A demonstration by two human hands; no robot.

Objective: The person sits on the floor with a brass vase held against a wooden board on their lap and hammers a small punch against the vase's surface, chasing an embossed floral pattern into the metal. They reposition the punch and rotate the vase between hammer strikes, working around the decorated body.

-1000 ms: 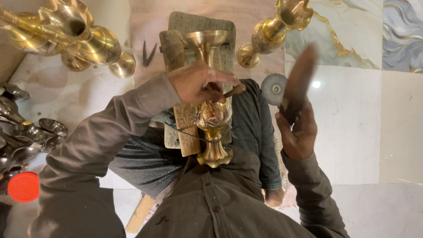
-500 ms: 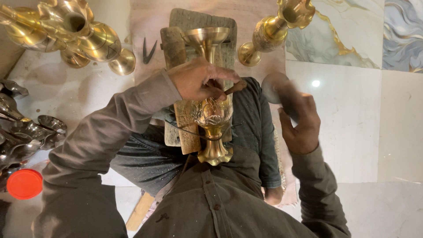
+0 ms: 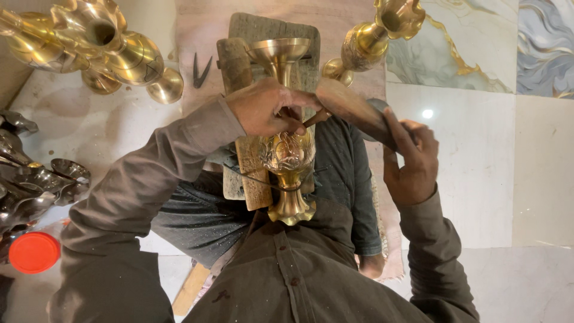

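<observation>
One brass vase [image 3: 289,152], embossed on its belly, is laid lengthwise at the centre of the frame, its flared mouth toward the top and its foot toward the person's chest. It is rested on a wooden block [image 3: 248,179] and held down by a dark cord looped over its narrow stem, seemingly so that it cannot roll under blows.

One slim chisel [image 3: 313,118] is set against the upper belly; the left hand [image 3: 266,107] is closed about it, fingers pinched to keep the tip on the pattern.

One wooden mallet [image 3: 353,113], right of centre, is gripped by the right hand [image 3: 412,161], fingers wrapped round its lower end, its upper end brought close over the chisel's butt, apparently for striking.

Two clusters of finished brass vessels: upper left [image 3: 107,48] and upper centre-right [image 3: 376,36], laid on their sides well apart from the work.

One pair of small dark pincers [image 3: 200,70], upper left of centre, kept near.

One heap of silvery metal pieces [image 3: 36,179], left edge.

One red lid [image 3: 34,252], lower left.

Marble floor [image 3: 508,149], on which all of it is laid.
</observation>
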